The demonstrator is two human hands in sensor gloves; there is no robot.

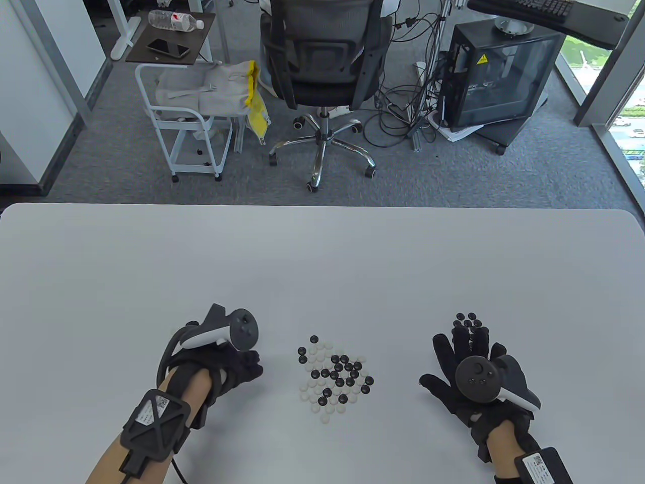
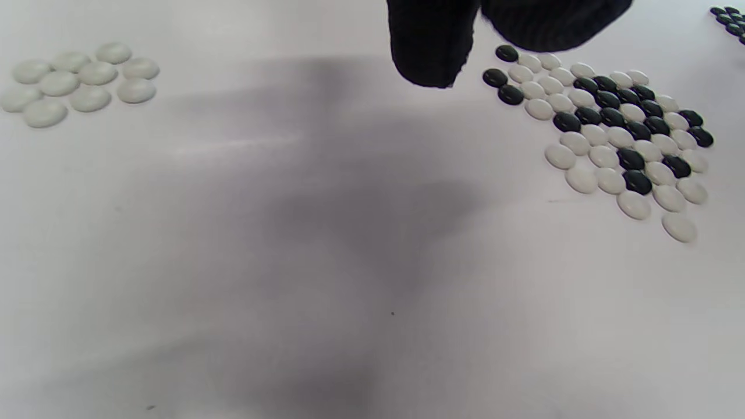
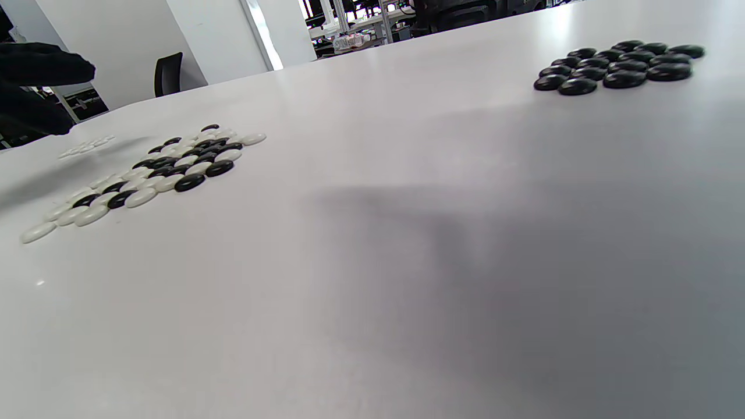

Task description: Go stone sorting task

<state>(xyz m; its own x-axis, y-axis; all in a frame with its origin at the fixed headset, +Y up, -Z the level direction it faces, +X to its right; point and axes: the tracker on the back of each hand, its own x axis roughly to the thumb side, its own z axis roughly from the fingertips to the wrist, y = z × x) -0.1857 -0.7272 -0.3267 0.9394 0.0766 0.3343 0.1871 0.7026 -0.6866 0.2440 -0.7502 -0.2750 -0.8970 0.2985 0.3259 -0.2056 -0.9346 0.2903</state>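
Both gloved hands hang empty, left hand (image 1: 237, 368) loosely curled left of the mixed pile (image 1: 335, 375), right hand (image 1: 466, 363) spread flat to its right, whose small, smooth, slippery-looking stones need fingertip pinches at their edges.

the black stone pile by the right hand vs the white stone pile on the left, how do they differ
The black stone pile is all black; the white stone pile is all white. The black stone pile lies just beyond the right hand, on the right of the mixed stones; the white stone pile lies on their left, near the left hand. Both are small, tight, flat, single-colour clusters on the table.
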